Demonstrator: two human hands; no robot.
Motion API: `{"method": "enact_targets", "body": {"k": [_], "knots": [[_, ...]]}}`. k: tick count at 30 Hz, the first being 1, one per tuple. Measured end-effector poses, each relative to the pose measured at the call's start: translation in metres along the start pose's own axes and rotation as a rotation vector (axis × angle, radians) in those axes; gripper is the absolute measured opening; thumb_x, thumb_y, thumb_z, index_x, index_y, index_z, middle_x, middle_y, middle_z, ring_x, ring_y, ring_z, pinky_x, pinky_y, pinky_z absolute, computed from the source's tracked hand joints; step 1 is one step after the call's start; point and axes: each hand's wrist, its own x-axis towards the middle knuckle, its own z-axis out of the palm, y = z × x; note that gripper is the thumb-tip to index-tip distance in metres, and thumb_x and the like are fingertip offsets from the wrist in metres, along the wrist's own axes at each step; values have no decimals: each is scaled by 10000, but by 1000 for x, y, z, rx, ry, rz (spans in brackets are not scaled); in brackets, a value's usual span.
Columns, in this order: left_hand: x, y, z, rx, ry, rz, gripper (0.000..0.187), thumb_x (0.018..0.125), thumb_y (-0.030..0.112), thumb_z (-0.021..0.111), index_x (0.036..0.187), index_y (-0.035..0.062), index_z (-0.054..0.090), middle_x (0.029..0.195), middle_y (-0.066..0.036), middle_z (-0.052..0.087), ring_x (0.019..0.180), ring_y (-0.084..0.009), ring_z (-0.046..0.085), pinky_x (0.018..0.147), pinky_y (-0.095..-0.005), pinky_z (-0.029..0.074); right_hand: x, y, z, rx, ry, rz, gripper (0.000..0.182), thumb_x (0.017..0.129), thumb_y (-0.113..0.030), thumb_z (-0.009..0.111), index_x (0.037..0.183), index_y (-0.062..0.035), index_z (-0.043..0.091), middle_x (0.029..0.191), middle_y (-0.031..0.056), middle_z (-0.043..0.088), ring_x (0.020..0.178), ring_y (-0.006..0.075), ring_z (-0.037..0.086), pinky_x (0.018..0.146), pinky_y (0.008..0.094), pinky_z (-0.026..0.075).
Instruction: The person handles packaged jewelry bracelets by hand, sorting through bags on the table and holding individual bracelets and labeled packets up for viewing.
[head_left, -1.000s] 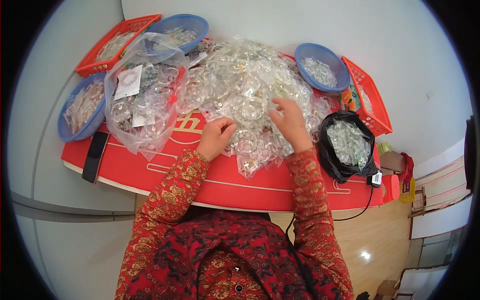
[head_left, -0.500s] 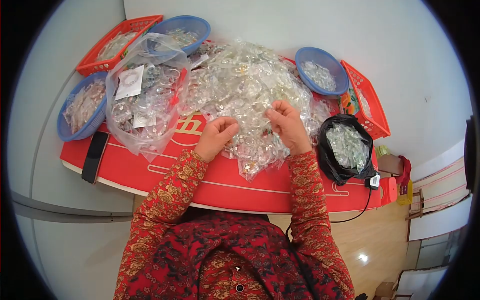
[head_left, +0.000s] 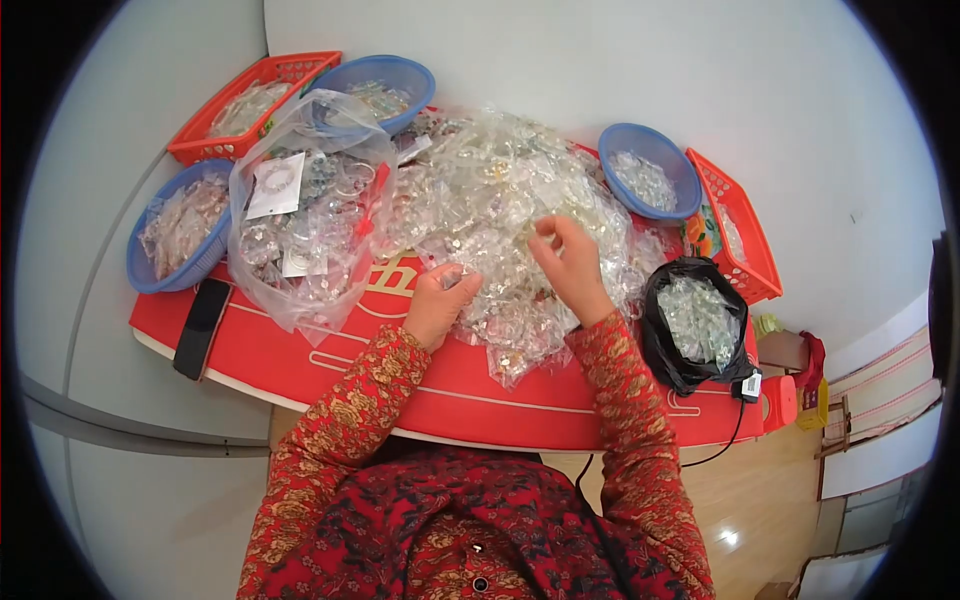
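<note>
A large heap of small clear plastic packets (head_left: 505, 190) with shiny jewellery-like pieces inside lies on the red table (head_left: 480, 395). At the heap's near left edge, my left hand (head_left: 440, 305) is closed in a pinch; a glint shows at its fingertips, but what it holds is too small to make out. My right hand (head_left: 575, 268) hovers over the right part of the heap, its thumb and bent fingers a little apart, with nothing visible between them. Left of the heap, a big clear plastic bag (head_left: 310, 225) holds more packets and a white card (head_left: 276, 186).
Blue baskets (head_left: 185, 262) (head_left: 420, 75) (head_left: 690, 195) and red baskets (head_left: 215, 148) (head_left: 768, 270) with packets line the table's back and sides. A black bag (head_left: 665, 365) of packets sits at the right, near a cable (head_left: 738, 425). A dark phone-like object (head_left: 202, 328) lies at the left edge.
My right hand's thumb and finger have parted from a pinch. My left hand remains pinched near the heap's edge. The whole view has shifted slightly, so the table appears lower.
</note>
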Motion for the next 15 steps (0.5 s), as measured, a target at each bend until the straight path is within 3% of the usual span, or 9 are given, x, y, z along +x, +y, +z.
{"method": "enact_targets", "body": {"k": [1, 4, 7, 9, 11, 15], "knots": [[0, 0, 0, -9, -3, -20, 116, 784, 135, 620, 780, 53, 537, 655, 48, 501, 549, -29, 434, 487, -182, 361, 12, -1, 1, -59, 10, -28, 241, 708, -109, 616, 921, -18, 548, 825, 84, 574, 691, 198, 530, 636, 295, 438], [3, -3, 0, 3, -1, -17, 110, 790, 137, 610, 763, 60, 536, 647, 50, 495, 540, -27, 428, 481, -181, 353, 53, 3, 13, -208, 31, -268, 280, 690, -122, 626, 943, -32, 546, 901, 118, 570, 799, 267, 535, 717, 349, 430], [9, -5, -5, 21, 13, 4, 111, 796, 137, 600, 748, 64, 532, 637, 49, 491, 533, -28, 423, 471, -180, 343, 87, -4, 37, -294, -57, -354, 354, 656, -178, 643, 974, -60, 542, 921, 133, 545, 864, 303, 518, 730, 394, 426], [15, -12, -8, -4, 9, -7, 119, 801, 133, 590, 732, 61, 524, 617, 37, 489, 506, -37, 428, 448, -185, 343, 109, 2, 59, -412, -232, -359, 435, 621, -252, 674, 1010, -112, 542, 926, 124, 550, 897, 301, 520, 772, 381, 423], [13, -4, -5, -16, 22, -62, 125, 804, 132, 584, 726, 58, 521, 609, 29, 492, 487, -43, 434, 437, -189, 348, 126, -4, 77, -625, -503, -156, 541, 594, -304, 694, 1084, -168, 509, 1015, 117, 531, 1000, 307, 482, 829, 421, 394], [16, -2, -4, -17, 23, -62, 140, 813, 141, 576, 719, 56, 515, 599, 20, 494, 462, -52, 440, 416, -192, 351, 146, -16, 96, -789, -659, 162, 666, 608, -312, 687, 1206, -219, 407, 1166, 131, 459, 1127, 335, 390, 868, 550, 329]]}}
